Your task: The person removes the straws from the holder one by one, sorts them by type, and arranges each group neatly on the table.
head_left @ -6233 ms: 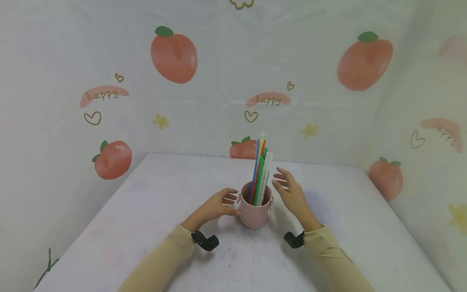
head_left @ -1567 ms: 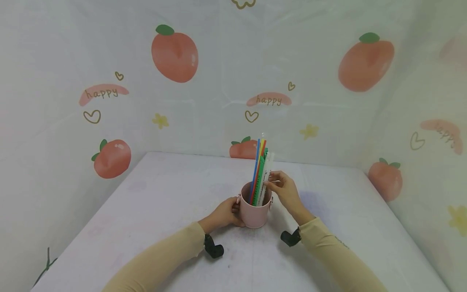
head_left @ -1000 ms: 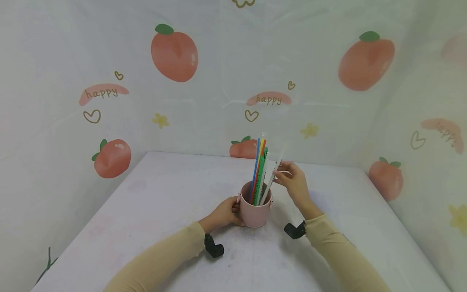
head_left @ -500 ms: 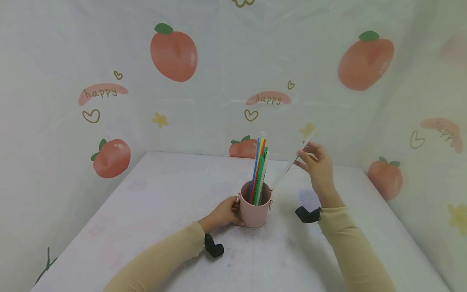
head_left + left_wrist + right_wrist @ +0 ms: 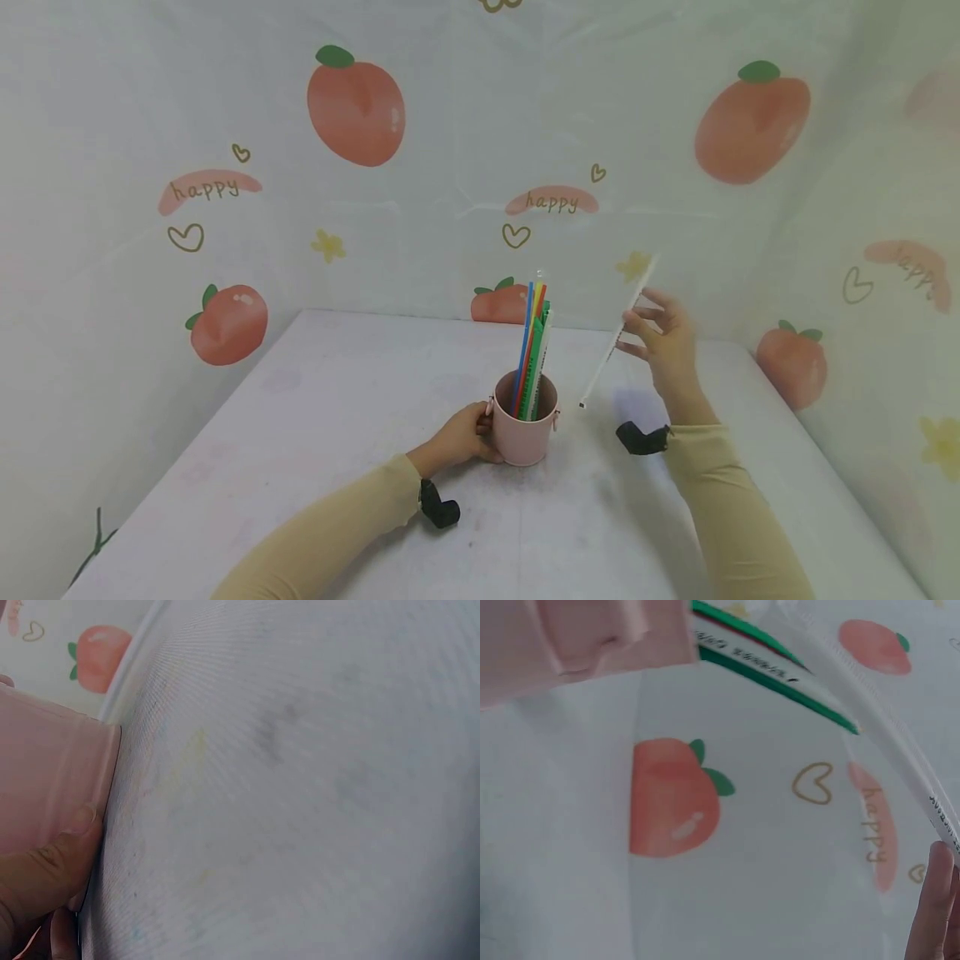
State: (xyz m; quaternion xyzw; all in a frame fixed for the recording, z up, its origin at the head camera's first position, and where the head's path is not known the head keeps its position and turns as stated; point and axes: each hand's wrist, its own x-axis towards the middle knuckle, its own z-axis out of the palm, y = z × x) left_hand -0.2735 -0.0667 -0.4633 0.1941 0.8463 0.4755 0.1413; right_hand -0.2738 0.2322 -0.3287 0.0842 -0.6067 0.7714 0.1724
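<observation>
In the head view, a small pink bucket (image 5: 521,442) stands upright mid-table, holding several slim sticks that look like straws, blue, yellow and red ones and printed green and white ones (image 5: 534,367). My left hand (image 5: 463,435) grips the bucket's left side; in the left wrist view the thumb (image 5: 56,874) presses near its base. Off to the right, my right hand (image 5: 663,342) pinches a long thin white wrapped straw (image 5: 602,367) with black print. It slants, its dark lower end outside the bucket. In the right wrist view only part of that hand (image 5: 934,904) shows.
The table (image 5: 337,375) has a white cover. Behind it and along the sides hangs a white curtain (image 5: 450,150) printed with peaches. A thin dark green thing (image 5: 97,542) shows at the lower left edge.
My left hand, earlier open beside the bucket, now grips it. My right hand has pinched a white wrapped straw, drawn it up out of the bucket and carried it right.
</observation>
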